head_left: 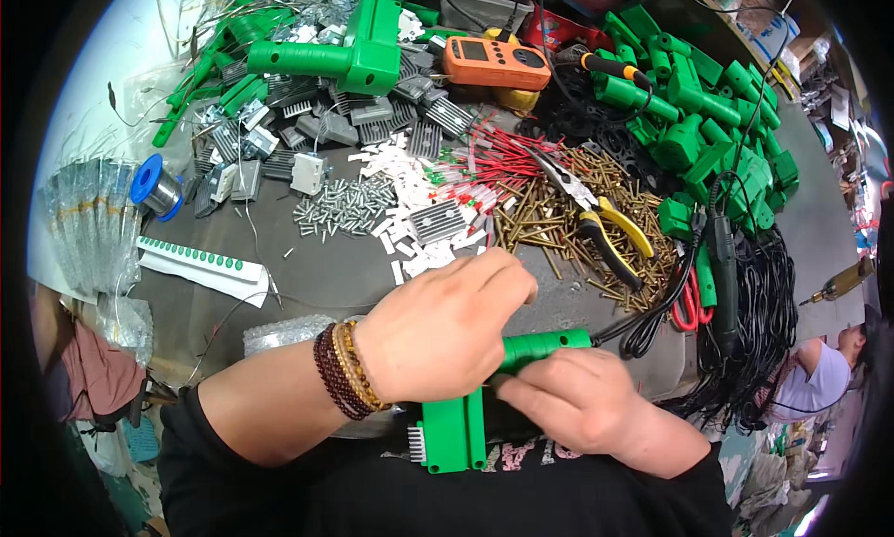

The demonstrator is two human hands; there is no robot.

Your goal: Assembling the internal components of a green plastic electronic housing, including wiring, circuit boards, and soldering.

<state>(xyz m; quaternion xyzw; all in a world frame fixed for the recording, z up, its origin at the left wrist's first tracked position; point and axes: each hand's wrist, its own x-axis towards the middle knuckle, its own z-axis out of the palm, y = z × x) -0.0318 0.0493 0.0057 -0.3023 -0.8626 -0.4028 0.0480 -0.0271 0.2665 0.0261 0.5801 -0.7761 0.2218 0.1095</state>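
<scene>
Close to my body is a green plastic tool housing [450, 435], with a ribbed handle [549, 346] pointing right and a row of metal teeth on its left side. A black cord leaves the handle's end. My right hand [577, 397] is closed around the near side of the handle, its thumb toward the join with the body. Over that join my left hand [438, 327], with bead bracelets at the wrist, is curled closed. Whatever its fingers hold is hidden beneath it.
Beyond my hands lie brass screws [549, 202], silver screws [345, 206], white tabs [400, 183], pliers [610, 225] and finned grey blocks [372, 113]. Green housings [717, 108] pile at right above black cords [759, 304]. An orange multimeter [496, 63] and solder spool [156, 188] stand farther off.
</scene>
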